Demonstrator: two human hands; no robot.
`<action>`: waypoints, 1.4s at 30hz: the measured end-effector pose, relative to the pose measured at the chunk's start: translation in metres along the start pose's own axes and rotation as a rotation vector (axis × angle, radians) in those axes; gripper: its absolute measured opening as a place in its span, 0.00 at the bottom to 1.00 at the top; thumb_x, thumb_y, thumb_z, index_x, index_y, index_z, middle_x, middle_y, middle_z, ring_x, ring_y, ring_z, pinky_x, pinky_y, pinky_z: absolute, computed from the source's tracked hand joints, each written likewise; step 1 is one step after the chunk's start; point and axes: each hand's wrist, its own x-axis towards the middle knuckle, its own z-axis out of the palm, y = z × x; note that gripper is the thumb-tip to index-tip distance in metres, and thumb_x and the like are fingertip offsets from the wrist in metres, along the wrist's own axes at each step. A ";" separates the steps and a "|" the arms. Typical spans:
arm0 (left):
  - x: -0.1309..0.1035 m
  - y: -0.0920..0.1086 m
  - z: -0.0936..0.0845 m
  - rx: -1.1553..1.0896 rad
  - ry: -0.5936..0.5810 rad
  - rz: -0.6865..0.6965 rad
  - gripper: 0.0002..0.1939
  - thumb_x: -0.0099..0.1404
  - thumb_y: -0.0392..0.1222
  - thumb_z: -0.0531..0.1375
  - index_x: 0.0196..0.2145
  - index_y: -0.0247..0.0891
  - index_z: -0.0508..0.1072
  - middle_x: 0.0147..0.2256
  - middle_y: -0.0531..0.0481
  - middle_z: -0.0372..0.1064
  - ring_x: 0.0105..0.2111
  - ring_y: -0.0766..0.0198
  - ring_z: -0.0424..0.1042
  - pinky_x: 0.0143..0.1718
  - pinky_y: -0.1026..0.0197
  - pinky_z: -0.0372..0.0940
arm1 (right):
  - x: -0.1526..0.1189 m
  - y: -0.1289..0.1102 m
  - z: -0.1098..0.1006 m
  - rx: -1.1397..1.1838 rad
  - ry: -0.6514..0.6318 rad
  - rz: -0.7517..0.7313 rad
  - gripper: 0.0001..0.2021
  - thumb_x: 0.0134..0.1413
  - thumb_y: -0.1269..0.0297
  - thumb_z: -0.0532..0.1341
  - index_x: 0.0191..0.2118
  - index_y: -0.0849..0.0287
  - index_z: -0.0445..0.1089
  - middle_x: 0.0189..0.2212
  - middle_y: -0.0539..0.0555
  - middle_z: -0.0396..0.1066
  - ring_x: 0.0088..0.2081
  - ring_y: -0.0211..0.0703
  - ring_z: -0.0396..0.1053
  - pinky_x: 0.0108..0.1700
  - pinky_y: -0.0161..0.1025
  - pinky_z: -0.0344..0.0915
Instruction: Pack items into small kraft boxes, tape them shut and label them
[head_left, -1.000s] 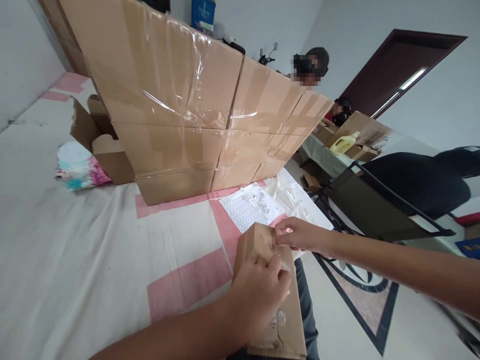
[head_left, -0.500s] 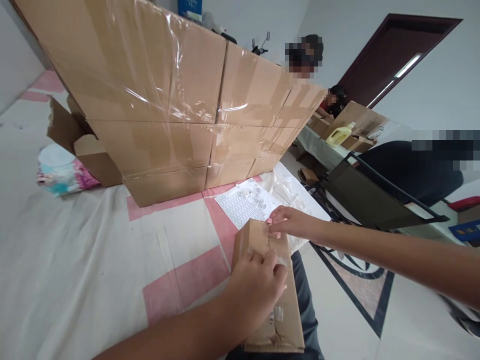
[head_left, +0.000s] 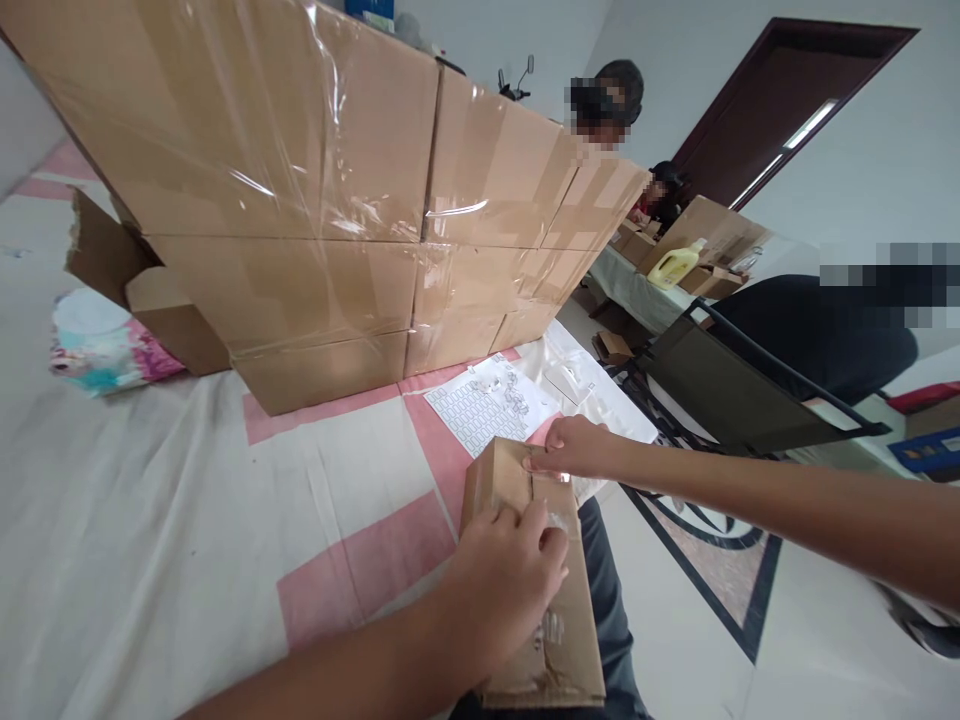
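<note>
A long cardboard box (head_left: 574, 620) lies across my lap at the edge of the cloth-covered surface. My left hand (head_left: 510, 565) rests on its top with curled fingers, closed near the middle seam. Shiny clear tape (head_left: 556, 522) shows beside those fingertips; whatever they pinch is hidden. At the box's far end is my right hand (head_left: 574, 447), its fingers bent at the edge and the thumb pressing the top near the seam. A printed sheet (head_left: 480, 405) lies just beyond the box.
A wall of taped cartons (head_left: 360, 290) stands ahead. An open carton (head_left: 180, 320) and a colourful soft pack (head_left: 112, 345) sit at left. People work behind, near a yellow bottle (head_left: 675, 265) on another table. A folding chair (head_left: 750, 385) stands at right.
My right hand has shifted slightly left and down onto the box's far end, its thumb now against the top. My left hand stays almost in place. The view has moved slightly.
</note>
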 end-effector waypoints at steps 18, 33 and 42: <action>-0.005 -0.005 -0.005 0.106 0.014 0.023 0.08 0.71 0.41 0.54 0.32 0.43 0.63 0.32 0.53 0.67 0.25 0.58 0.70 0.23 0.55 0.59 | 0.007 0.043 -0.031 -0.366 -0.045 -0.036 0.33 0.28 0.28 0.69 0.25 0.57 0.75 0.21 0.54 0.68 0.30 0.52 0.71 0.33 0.42 0.60; -0.006 -0.006 -0.009 0.197 -0.008 0.123 0.07 0.71 0.39 0.53 0.32 0.43 0.62 0.31 0.52 0.64 0.26 0.62 0.67 0.24 0.59 0.58 | 0.018 0.072 -0.008 0.242 -0.331 -0.463 0.39 0.44 0.40 0.69 0.59 0.56 0.68 0.54 0.61 0.73 0.50 0.58 0.73 0.42 0.44 0.69; -0.003 -0.004 -0.008 0.367 -0.145 0.085 0.04 0.67 0.39 0.57 0.32 0.42 0.66 0.33 0.53 0.68 0.28 0.66 0.71 0.26 0.65 0.63 | 0.065 0.046 0.030 0.485 -0.297 -0.813 0.24 0.48 0.47 0.67 0.49 0.55 0.75 0.46 0.54 0.76 0.46 0.53 0.73 0.45 0.42 0.66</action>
